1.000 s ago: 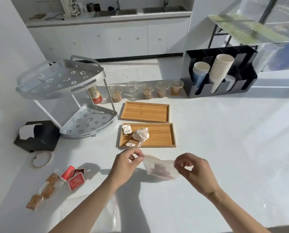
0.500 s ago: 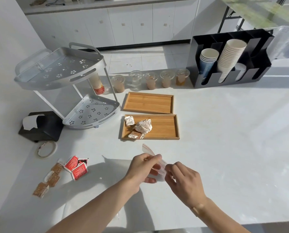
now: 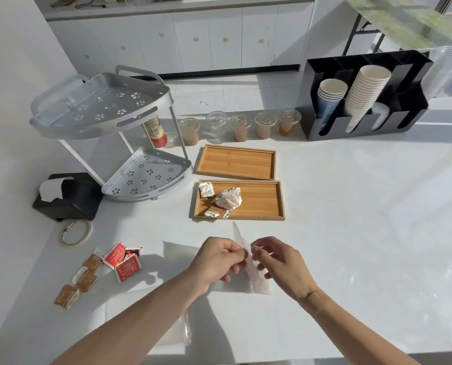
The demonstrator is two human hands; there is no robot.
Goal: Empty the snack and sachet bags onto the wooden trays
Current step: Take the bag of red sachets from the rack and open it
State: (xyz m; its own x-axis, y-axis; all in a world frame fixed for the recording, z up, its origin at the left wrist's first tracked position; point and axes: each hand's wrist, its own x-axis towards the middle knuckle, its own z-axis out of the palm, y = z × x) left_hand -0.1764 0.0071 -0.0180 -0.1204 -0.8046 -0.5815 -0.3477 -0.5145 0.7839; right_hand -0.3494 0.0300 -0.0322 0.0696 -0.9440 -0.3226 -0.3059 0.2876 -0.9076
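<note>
Head view: my left grip [image 3: 219, 259], right grip [image 3: 280, 264] pinch clear bag [image 3: 261, 285] at mouth. Step, judged: opening seal. Next: part lips, tip contents onto far tray [image 3: 235, 162].

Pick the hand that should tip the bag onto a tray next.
Probably the left hand: it clearly pinches the bag at its seal; the right hand has looser fingers, grip unclear. The near tray lies ahead of both.

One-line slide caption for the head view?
Left hand and right hand pinch a clear plastic zip bag over the white counter, before the wooden tray holding crumpled wrappers.
</note>
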